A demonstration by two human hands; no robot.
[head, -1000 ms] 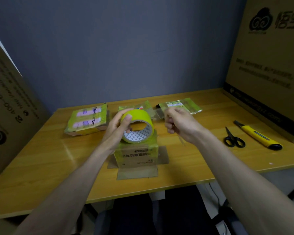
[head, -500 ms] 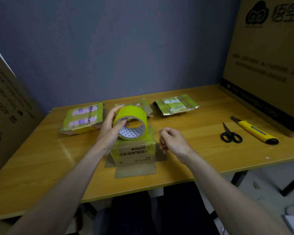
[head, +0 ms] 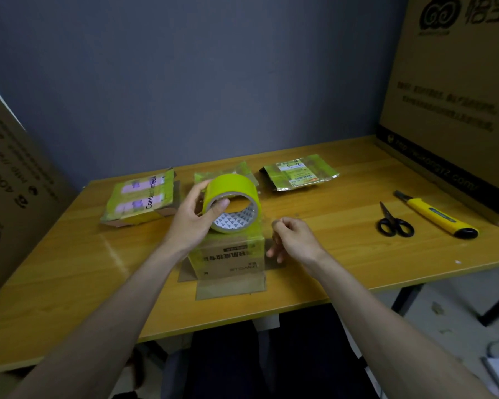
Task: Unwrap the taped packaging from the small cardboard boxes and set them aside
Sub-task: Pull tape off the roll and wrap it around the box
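My left hand point(head: 195, 218) grips a yellow-green tape roll point(head: 231, 201) by its rim, thumb inside the core, held just above a small cardboard box point(head: 231, 256) with open flaps near the table's front edge. A clear tape strip runs from the roll down over the box's right side. My right hand point(head: 296, 240) is beside that side, thumb and forefinger pinched together; I cannot tell whether they hold the tape end. Taped flat boxes lie behind: one at the left point(head: 141, 201), one in the middle point(head: 236, 172) partly hidden by the roll, one at the right point(head: 297, 172).
Black scissors point(head: 393, 221) and a yellow utility knife point(head: 435, 214) lie at the right of the wooden table point(head: 69, 272). A big cardboard carton point(head: 455, 90) stands at the back right, another point(head: 9, 180) leans at the left. A grey wall is behind.
My right hand came down from beside the roll to the box's right side, drawing tape with it. The left hand with the roll shifted slightly left and tilted.
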